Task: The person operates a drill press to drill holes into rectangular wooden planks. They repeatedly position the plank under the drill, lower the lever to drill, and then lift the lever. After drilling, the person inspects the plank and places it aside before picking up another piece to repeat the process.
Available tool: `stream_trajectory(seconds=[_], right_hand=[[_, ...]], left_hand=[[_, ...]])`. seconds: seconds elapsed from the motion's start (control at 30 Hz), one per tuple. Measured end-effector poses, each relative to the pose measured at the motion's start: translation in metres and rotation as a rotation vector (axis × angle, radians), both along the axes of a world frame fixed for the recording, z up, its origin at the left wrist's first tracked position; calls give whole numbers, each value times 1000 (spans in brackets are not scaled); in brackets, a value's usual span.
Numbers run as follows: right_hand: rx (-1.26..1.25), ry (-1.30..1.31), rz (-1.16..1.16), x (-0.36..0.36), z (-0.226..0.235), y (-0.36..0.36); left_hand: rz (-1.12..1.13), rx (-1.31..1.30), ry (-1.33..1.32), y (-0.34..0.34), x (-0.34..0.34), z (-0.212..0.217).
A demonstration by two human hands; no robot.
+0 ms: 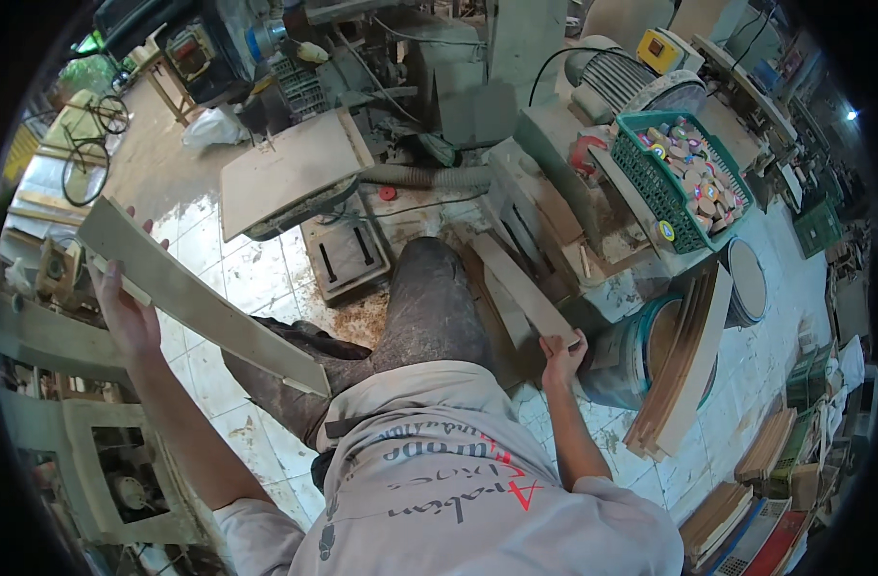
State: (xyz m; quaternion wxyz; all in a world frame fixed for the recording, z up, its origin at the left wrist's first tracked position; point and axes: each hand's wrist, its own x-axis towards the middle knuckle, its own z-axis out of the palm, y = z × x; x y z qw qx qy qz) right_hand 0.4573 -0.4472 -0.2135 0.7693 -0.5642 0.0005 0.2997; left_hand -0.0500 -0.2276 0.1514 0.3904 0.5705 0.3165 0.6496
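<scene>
Grey shirt cloth (458, 480) with printed lettering fills the bottom of the view, the wearer's own chest seen from above, with a dark-trousered knee (429, 298) raised beyond it. Both bare forearms reach outward from here.

On the person's left, the left hand (127, 307) is closed around the near end of a long pale wooden plank (199, 298). The plank's long axis runs diagonally, from upper left beside that hand down toward the knee, where its far end hangs free above the tiled floor (218, 254).

On the right, the right hand (562, 353) grips the lower end of a second, shorter wooden strip (520, 288). This strip slants up and to the left from the hand, leaning near a grimy machine base (544, 206).

Just right of that hand, a sheaf of curved wooden boards (684, 360) stands in a bucket. A green basket (650, 178) of small coloured pieces sits above.
</scene>
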Motion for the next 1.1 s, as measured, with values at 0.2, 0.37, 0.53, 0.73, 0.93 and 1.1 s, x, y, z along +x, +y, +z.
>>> stream_trajectory(seconds=[0.2,0.37,0.53,0.73,0.93,1.1], right_hand=[[-47,133,-17,4,-67,-21],[7,174,22,13,-97,-35],[7,189,28,14,-103,-40],[-47,190,10,15,-116,-47],[-106,208,10,17,-122,-49],[-170,233,49,19,-114,-48]], left_hand=[[23,-9,4,-2,7,3],[-5,3,9,-1,8,2],[6,-10,18,-2,14,4],[2,-16,15,0,13,4],[15,-13,14,-1,16,5],[13,-7,35,-1,17,4]])
